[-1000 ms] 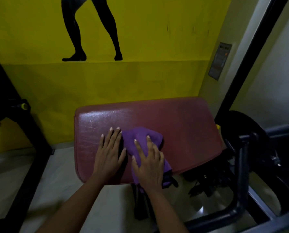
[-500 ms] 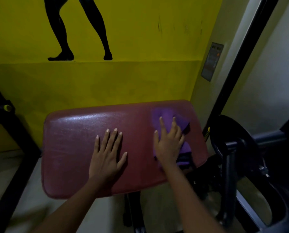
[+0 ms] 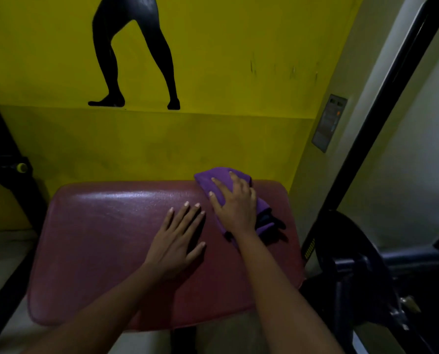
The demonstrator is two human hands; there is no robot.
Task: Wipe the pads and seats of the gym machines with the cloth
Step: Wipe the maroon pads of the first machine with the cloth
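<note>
purple cloth (image 3: 219,181) is pressed flat under the spread right hand (image 3: 235,205) at the far right corner of the maroon pad (image 3: 98,238). left hand (image 3: 177,238) is laid flat, empty, just beside. pad's long axis lies leftward, likely wiped next.

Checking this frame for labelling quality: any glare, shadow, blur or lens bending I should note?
Head view: dim overall. A pale glare streak lies on the far part of the red pad. There is dark shadow beside the left hand. The purple cloth under the right hand looks slightly soft. The black post at right leans, likely from wide-angle distortion.
</note>
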